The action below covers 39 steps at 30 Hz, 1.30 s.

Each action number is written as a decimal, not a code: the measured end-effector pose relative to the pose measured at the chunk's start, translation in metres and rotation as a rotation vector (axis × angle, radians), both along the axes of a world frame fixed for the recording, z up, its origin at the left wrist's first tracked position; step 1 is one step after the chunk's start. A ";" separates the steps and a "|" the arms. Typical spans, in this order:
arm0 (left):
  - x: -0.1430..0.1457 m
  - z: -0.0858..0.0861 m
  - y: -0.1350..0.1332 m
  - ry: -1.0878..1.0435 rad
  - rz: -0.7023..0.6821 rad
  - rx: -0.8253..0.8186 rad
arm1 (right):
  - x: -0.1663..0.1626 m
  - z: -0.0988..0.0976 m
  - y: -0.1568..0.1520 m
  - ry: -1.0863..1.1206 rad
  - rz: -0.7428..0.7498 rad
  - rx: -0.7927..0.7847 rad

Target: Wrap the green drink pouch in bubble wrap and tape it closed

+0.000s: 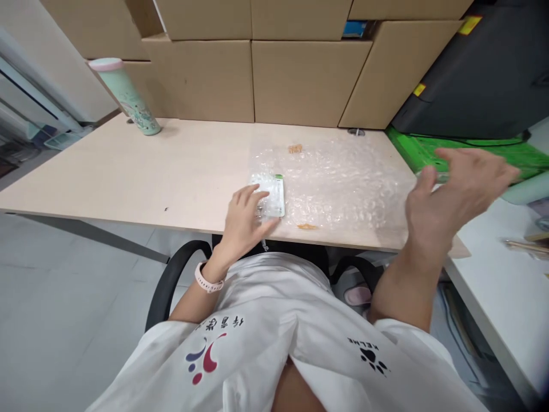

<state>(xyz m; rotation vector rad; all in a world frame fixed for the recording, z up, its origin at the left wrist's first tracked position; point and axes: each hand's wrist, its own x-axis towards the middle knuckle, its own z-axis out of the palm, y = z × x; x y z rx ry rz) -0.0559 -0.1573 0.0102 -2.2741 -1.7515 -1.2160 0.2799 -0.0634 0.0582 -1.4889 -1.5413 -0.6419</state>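
A sheet of bubble wrap point(351, 189) lies spread across the right half of the desk. On its left end is a flat white packet with a green edge point(279, 197), partly covered by a folded layer of the wrap. My left hand point(246, 220) rests at the packet's left side, fingers bent and apart, its fingertips over the wrapped part. Whether they press on it I cannot tell. Raised at the right, beyond the sheet's right end, my right hand point(454, 189) has its thumb away from the fingers and holds nothing visible. It is slightly blurred.
Pieces of brown tape point(295, 149) stick to the wrap, one at the back and one in front. A green tumbler point(128, 100) stands at the back left. Cardboard boxes point(309, 80) line the rear. A black case point(480, 74) sits on a green box point(454, 150) at right.
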 end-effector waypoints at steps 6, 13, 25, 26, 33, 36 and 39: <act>0.005 -0.007 0.007 0.045 0.117 -0.045 | -0.102 -0.037 -0.039 0.106 0.898 -0.371; -0.017 -0.008 -0.009 -0.131 -0.012 -0.106 | -0.141 -0.068 -0.049 0.067 0.894 -0.585; -0.019 -0.001 -0.035 -0.140 0.433 0.506 | -0.120 -0.063 -0.045 -0.089 0.641 -0.577; -0.011 0.002 -0.035 -0.085 0.323 0.469 | -0.114 -0.064 -0.045 -0.080 0.628 -0.567; 0.044 -0.003 -0.004 0.442 -0.255 -0.250 | -0.078 -0.072 -0.044 -0.056 0.560 -0.530; 0.048 -0.003 0.006 0.511 -0.279 -0.327 | -0.075 -0.074 -0.042 -0.037 0.559 -0.525; 0.038 0.001 0.003 0.491 -0.290 -0.344 | -0.076 -0.075 -0.041 -0.030 0.547 -0.515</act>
